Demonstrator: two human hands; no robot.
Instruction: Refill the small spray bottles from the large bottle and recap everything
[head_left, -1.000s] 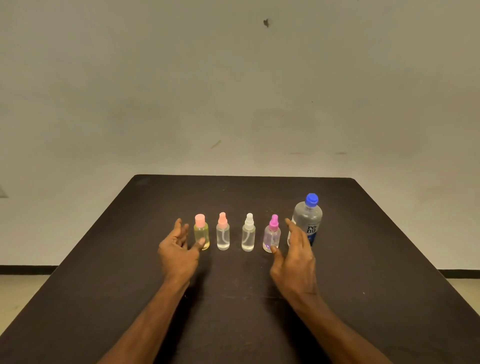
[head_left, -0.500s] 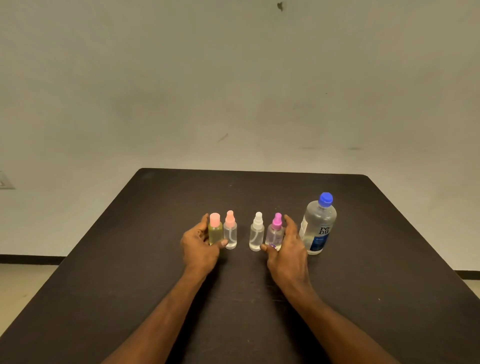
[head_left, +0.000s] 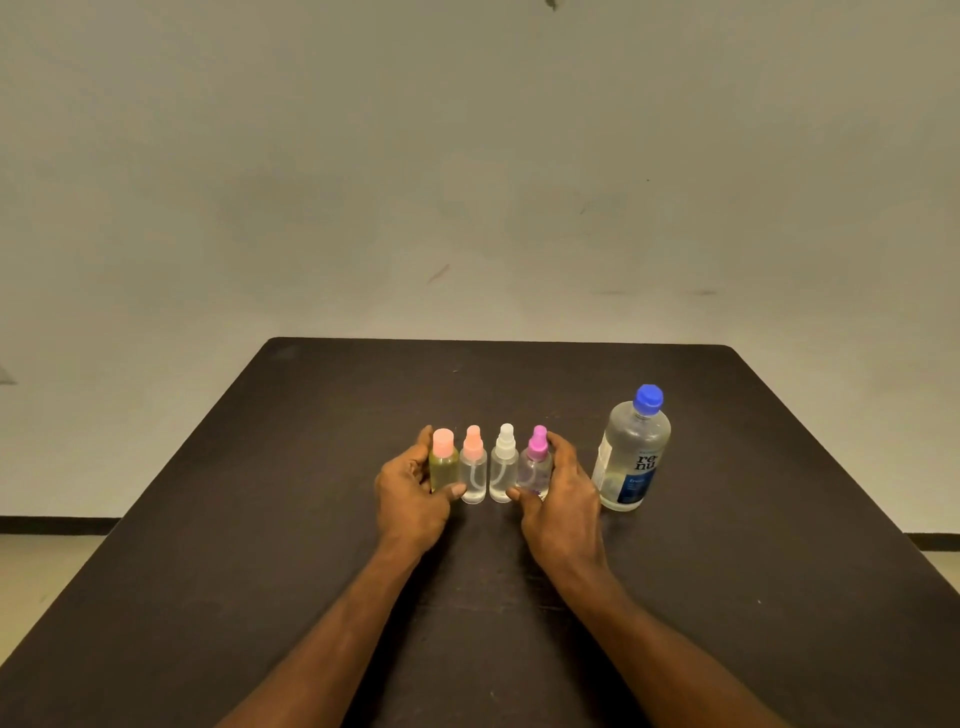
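Dark brown and matte, the table (head_left: 260, 519) filled the lower half of the frame, and my four small spray bottles stood upright in a tight row at its centre, side by side and all capped. Leftmost was the yellow bottle (head_left: 443, 470), holding yellowish liquid under a broad peach cap. Next to it stood the peach-nozzle bottle (head_left: 473, 475), clear, with a dip tube curling inside; I could not tell how much clear liquid it held. The white-nozzle bottle (head_left: 503, 473) beside it looked the same, clear with a tube. At the right end of the row was the magenta-nozzle bottle (head_left: 535, 467), clear-bodied with a purplish tint low down.

My left hand (head_left: 410, 499) cupped the yellow bottle, fingers behind it and thumb across its front near the base. My right hand (head_left: 563, 499) cupped the magenta-nozzle bottle the same way, fingers curved round its right side, thumb touching the front by the base. Both hands were curled narrow round the ends of the row.

The large bottle (head_left: 631, 457) stood apart, right of centre, just beyond my right hand, its blue cap (head_left: 648, 399) on, clear liquid inside, a white and blue label.
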